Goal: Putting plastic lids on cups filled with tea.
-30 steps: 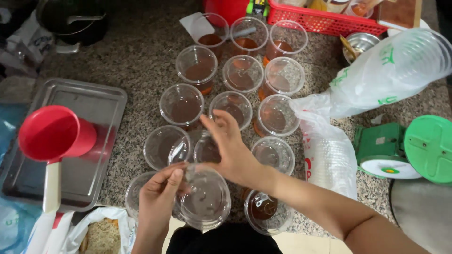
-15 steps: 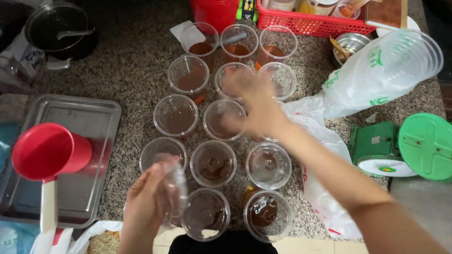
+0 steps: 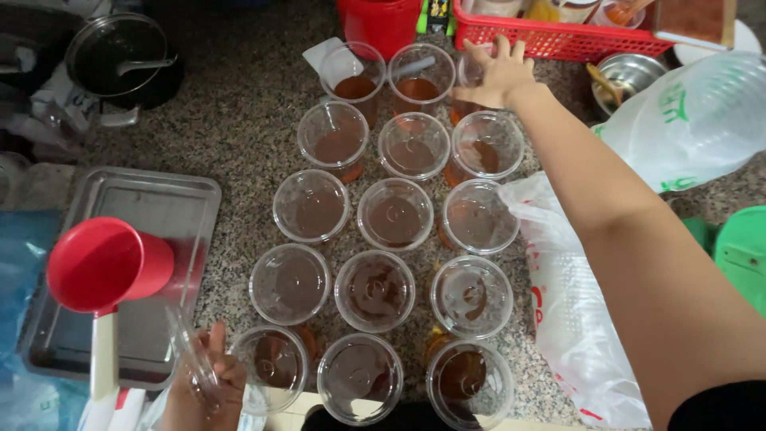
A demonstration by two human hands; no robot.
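Head view, right hand (image 3: 499, 73) pressing far cup lid (image 3: 479, 72), left hand (image 3: 209, 385) gripping clear lids (image 3: 187, 351) near edge

Clear glossy plastic cups (image 3: 374, 290) on speckled, matt stone counter (image 3: 239, 136).

On your right lies a clear sleeve of stacked cups (image 3: 702, 120) with green print. Below it, a white plastic bag (image 3: 570, 319) with red print spreads beside the cup rows.
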